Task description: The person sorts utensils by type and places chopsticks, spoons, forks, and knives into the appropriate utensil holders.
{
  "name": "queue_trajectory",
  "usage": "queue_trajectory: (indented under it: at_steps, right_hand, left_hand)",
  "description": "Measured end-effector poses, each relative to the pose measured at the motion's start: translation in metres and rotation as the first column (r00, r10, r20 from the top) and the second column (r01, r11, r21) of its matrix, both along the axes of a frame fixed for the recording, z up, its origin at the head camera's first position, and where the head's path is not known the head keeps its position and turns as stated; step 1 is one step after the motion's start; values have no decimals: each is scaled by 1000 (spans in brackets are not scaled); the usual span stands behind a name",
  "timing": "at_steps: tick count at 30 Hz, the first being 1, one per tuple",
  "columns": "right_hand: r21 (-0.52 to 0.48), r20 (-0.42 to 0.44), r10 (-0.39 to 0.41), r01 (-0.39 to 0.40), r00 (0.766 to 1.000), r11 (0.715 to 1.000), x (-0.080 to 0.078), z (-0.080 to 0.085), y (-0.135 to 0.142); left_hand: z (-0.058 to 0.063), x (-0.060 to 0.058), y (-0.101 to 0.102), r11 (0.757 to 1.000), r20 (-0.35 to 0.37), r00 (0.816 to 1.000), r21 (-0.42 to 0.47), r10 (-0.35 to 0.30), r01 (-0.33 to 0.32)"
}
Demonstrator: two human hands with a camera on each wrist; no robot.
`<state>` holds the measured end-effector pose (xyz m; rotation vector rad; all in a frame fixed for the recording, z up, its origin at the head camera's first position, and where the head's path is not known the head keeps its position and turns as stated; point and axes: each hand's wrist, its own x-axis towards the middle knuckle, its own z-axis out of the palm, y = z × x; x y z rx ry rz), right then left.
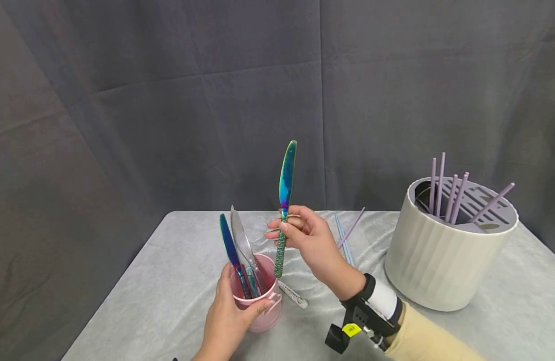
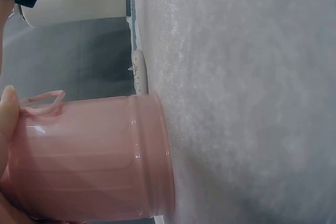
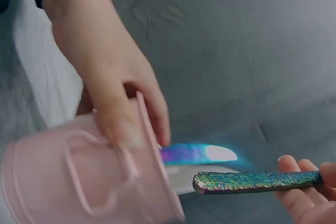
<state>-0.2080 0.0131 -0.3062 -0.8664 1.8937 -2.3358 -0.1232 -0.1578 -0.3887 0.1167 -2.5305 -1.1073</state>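
Note:
My right hand [image 1: 318,243] pinches the textured green handle of a table knife [image 1: 287,183], held upright with its iridescent blue blade on top. In the right wrist view the knife's handle [image 3: 257,180] juts from the fingers, its end beyond the bucket's mouth. My left hand [image 1: 225,316] grips a small pink bucket [image 1: 264,322] at its rim, thumb near the loop handle. Inside lean a blue-bladed knife [image 1: 230,245] and a silver knife [image 1: 242,238]; their lower ends are partly hidden. The left wrist view shows the bucket [image 2: 89,161] standing on the cloth.
A white marker-like pen [image 1: 293,295] lies right of the bucket. Behind my right wrist lie light blue chopsticks [image 1: 344,240] and a purple chopstick [image 1: 351,228]. On the right stands a large cream utensil holder [image 1: 439,265] with several purple chopsticks [image 1: 441,175]. A grey curtain [image 1: 259,100] hangs behind.

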Motion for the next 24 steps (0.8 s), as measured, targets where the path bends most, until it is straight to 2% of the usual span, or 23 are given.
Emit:
queue_trajectory:
  at_steps: [4, 8, 13, 20, 24]
  right_hand:
    - [13, -81, 53, -53, 995, 999, 5, -10, -12]
    - [80, -154, 101, -89, 983, 993, 8, -25, -21]
    - [179, -128, 143, -119, 981, 977, 14, -35, -25]
    - [340, -91, 182, -141, 979, 930, 18, -39, -28]
    - [465, -121, 164, -90, 979, 881, 19, -34, -31]
  left_hand:
    - [3, 0, -1, 1000, 28, 1000, 11, -8, 7]
    - [2, 0, -1, 1000, 27, 999, 6, -21, 21]
    - [1, 2, -1, 999, 19, 999, -12, -41, 41]
    - [1, 3, -2, 999, 15, 999, -15, -46, 46]
    - [2, 3, -2, 999, 34, 998, -11, -53, 53]
